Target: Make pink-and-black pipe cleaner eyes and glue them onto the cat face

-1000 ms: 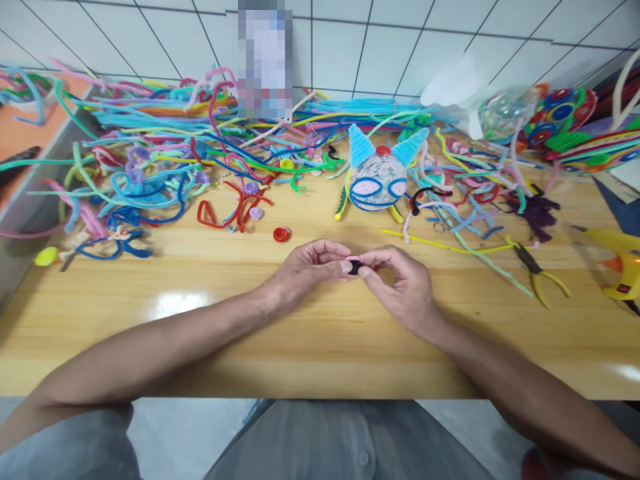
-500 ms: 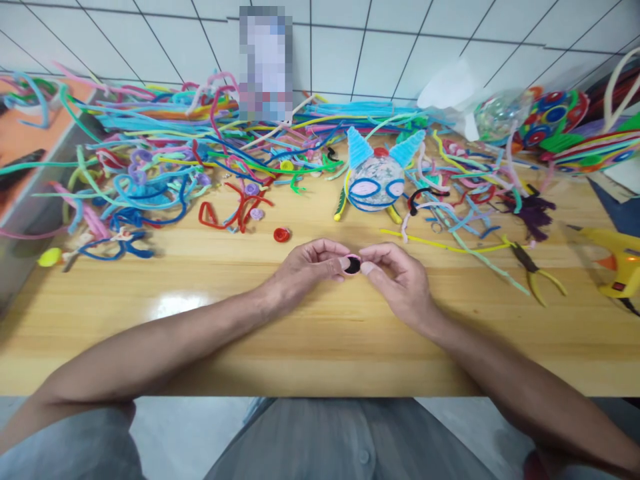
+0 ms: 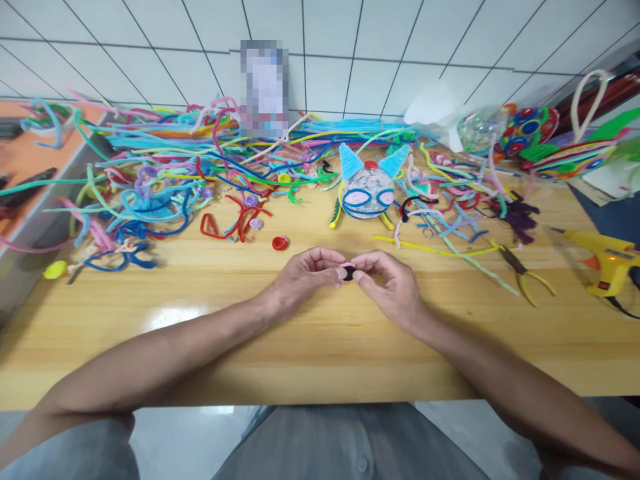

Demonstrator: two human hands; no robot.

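Observation:
Between the fingertips of both hands is a small black disc with a pink rim, held just over the wooden table. My left hand pinches it from the left, thumb across its front. From the right, my right hand closes thumb and fingers on its edge. Fingers cover part of the disc. Beyond the hands stands a ball-shaped figure with light-blue pointed ears and blue-ringed pink eyes. A red coiled piece lies to the left of the figure, nearer to me.
Many coloured pipe cleaners are heaped along the back and left. Yellow-handled pliers and a yellow glue gun lie at the right. A clear ball and a colourful decorated object stand at the back right.
The view has shifted, so the table sits lower in the picture. The disc is tilted more, with its pink rim showing mainly along the top. Both hands keep their pinch on it.

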